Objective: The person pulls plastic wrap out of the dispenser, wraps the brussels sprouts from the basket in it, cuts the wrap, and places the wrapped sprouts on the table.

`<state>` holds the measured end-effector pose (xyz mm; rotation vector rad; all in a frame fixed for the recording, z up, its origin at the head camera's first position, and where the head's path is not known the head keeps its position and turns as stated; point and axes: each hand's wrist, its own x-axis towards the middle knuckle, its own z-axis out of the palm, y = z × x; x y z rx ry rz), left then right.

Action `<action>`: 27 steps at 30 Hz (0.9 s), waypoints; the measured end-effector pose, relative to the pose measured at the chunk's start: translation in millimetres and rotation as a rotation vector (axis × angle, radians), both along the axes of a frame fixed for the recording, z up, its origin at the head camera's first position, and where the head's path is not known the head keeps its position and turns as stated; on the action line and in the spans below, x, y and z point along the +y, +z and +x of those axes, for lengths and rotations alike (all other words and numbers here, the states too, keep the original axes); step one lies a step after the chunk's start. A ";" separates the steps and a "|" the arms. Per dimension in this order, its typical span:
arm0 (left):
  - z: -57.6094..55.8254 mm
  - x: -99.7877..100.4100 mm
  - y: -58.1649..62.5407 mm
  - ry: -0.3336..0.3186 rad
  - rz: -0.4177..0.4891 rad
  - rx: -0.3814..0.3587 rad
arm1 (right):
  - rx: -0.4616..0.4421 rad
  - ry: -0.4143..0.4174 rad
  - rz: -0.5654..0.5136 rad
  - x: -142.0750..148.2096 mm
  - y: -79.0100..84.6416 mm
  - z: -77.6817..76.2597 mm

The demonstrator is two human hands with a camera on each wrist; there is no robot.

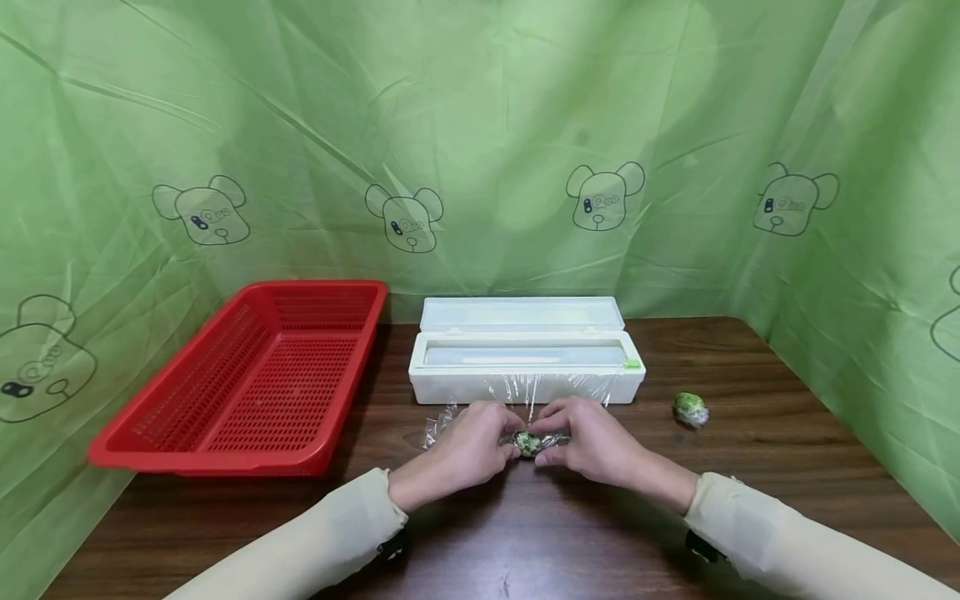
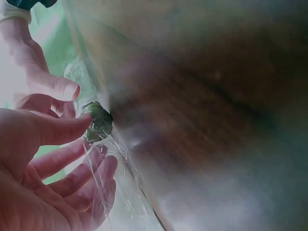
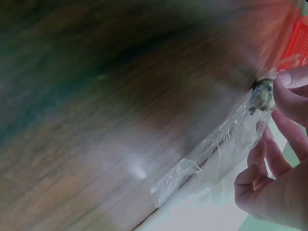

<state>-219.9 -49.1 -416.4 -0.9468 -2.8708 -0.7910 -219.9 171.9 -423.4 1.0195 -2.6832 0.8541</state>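
Observation:
A small rounded green mottled lump (image 1: 527,443) lies on clear plastic wrap (image 1: 531,387) in front of the white box, between both hands. My left hand (image 1: 468,446) holds its left side, and in the left wrist view the left thumb (image 2: 72,126) lies over the lump, with film draped across the fingers. From the other side, my right hand (image 1: 596,442) pinches the film close against the lump. In the right wrist view the right thumb (image 3: 291,96) is at the lump's edge, and a crumpled strip of wrap (image 3: 207,163) trails below.
The white wrap dispenser box (image 1: 525,387) stands behind the hands, lid (image 1: 521,314) raised, film coming over its front. At left is a red perforated basket (image 1: 322,460). A second green lump (image 1: 690,409), wrapped in film, lies on the wooden table (image 1: 787,467) at right. Green cloth (image 1: 495,125) encloses the back and sides.

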 end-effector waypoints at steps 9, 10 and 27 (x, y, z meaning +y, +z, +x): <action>-4.2 -1.4 -2.5 0.007 -0.031 0.104 | 0.044 -0.003 0.008 -7.5 -1.5 -5.8; -3.8 -1.5 -2.2 0.009 -0.034 0.108 | 0.043 -0.005 0.013 -7.7 -1.4 -6.6; -4.9 -1.5 0.3 -0.009 0.031 0.108 | -0.114 -0.052 -0.033 -9.2 -0.1 -23.8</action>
